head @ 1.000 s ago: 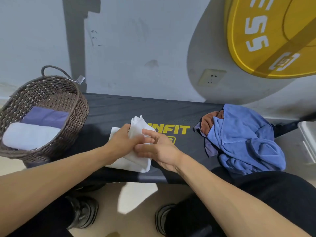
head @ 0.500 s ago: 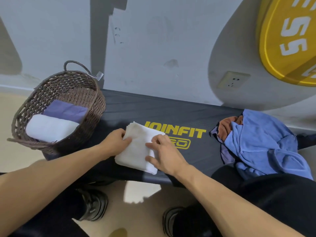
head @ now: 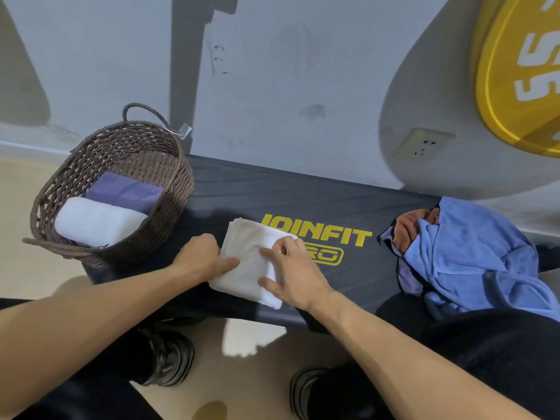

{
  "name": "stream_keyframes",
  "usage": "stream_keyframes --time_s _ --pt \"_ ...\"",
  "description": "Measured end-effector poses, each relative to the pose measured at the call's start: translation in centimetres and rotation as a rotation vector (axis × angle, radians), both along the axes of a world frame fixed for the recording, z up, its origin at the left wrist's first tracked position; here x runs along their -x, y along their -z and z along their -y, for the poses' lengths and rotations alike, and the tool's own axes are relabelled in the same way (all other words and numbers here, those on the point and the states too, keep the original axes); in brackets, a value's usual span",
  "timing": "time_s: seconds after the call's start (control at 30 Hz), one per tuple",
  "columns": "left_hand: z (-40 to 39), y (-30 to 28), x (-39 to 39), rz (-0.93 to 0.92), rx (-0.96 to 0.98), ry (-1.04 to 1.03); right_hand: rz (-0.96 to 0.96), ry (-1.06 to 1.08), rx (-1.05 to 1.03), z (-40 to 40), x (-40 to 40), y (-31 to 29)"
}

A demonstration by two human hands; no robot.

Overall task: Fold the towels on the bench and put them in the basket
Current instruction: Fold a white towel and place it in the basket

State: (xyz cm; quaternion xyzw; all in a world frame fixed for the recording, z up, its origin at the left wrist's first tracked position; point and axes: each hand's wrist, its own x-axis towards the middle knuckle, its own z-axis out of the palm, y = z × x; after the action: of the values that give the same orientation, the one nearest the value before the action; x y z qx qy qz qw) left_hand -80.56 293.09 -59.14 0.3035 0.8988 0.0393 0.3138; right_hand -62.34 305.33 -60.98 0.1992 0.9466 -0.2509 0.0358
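A white towel (head: 247, 263), folded into a small rectangle, lies on the black bench (head: 272, 192) beside the yellow lettering. My left hand (head: 201, 257) grips its left edge, thumb on top and fingers tucked at the side. My right hand (head: 292, 272) presses on its right half with index finger and thumb laid on the cloth. The brown wicker basket (head: 178, 189) stands on the bench's left end and holds a white folded towel (head: 97, 221) and a purple one (head: 127, 189). A crumpled blue towel (head: 472, 256) lies in a heap over an orange one (head: 409, 228) at the right.
A grey wall with a socket (head: 424, 144) rises right behind the bench. A yellow weight plate (head: 515, 86) leans there at the upper right. My black-clad knees and shoes (head: 169, 356) are under the bench's near edge.
The white towel's raised flap has been folded down flat. My hands have moved from pinching it together to resting on its left and right sides. The view has shifted left.
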Motion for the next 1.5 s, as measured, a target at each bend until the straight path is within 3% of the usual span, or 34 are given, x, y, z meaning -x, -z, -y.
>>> stream_keyframes --time_s 0.1,0.27,0.5,0.63,0.73,0.83,0.93,1.2,1.27,1.37,1.5 --pt "0.0 0.7 -1.2 -0.060 -0.018 -0.005 -0.017 0.007 0.015 0.2 -0.3 0.0" --pt "-0.5 0.7 -2.1 -0.012 -0.094 -0.074 0.018 0.041 0.090 0.5 -0.4 -0.6" --pt "-1.0 -1.9 -3.3 0.039 -0.465 -0.121 0.061 0.220 0.277 -0.6 -1.1 -4.2" --pt "-1.4 -5.6 -4.0 0.025 -0.645 0.047 -0.132 0.346 0.185 -2.3 -1.9 -7.9" --pt "-1.9 -8.0 -4.9 -0.052 -0.618 0.299 -0.324 0.276 0.000 -2.0 -3.3 -9.9" --pt "-2.2 -9.2 -6.0 -0.112 -0.603 0.526 -0.169 0.148 -0.146 -0.9 -4.6 -10.4" --pt "-2.2 -9.5 -6.9 0.046 -0.588 0.625 0.046 0.085 -0.115 -0.7 -4.9 -10.2" --pt "-2.2 -9.7 -5.9 0.621 -0.648 0.443 0.154 0.071 0.405 -2.9 -6.5 -12.6" --pt "-2.2 -9.1 -5.1 0.638 -0.650 0.357 0.092 0.172 0.581 -3.5 -6.6 -12.4" --pt "-2.1 -6.6 -3.5 0.501 -0.599 0.139 0.026 0.381 0.768 -4.3 -6.4 -10.3" --pt "-0.6 -2.0 -3.2 0.554 -0.288 -0.099 0.236 0.611 0.706 -4.0 -6.7 -5.4"
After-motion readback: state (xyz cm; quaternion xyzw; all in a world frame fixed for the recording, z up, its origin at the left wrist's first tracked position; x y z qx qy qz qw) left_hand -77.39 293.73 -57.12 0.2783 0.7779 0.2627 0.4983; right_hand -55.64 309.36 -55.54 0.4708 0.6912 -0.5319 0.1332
